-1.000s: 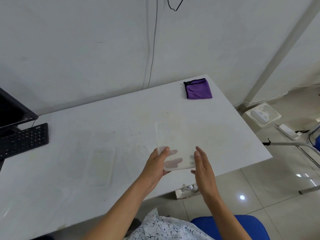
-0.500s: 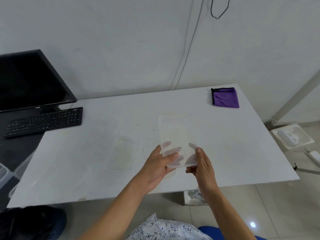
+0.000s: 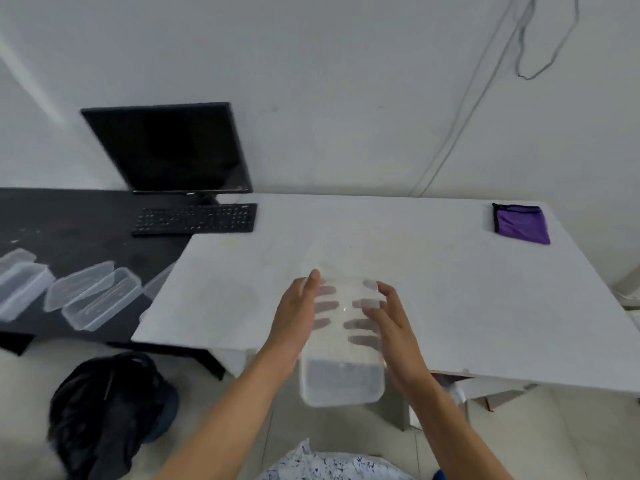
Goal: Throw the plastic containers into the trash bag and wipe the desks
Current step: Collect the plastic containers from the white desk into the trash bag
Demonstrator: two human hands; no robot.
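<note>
1. Clear plastic container clamped between left grip and right grip, above the white tabletop front edge.
2. More containers on the black tabletop; black trash bag on the floor below.

Both bare forearms extend forward and upward from the lower edge of the view, converging toward the centre. The left hand and right hand face each other, palms inward, fingers curled beneath a clear rectangular plastic container clasped between them.
</note>
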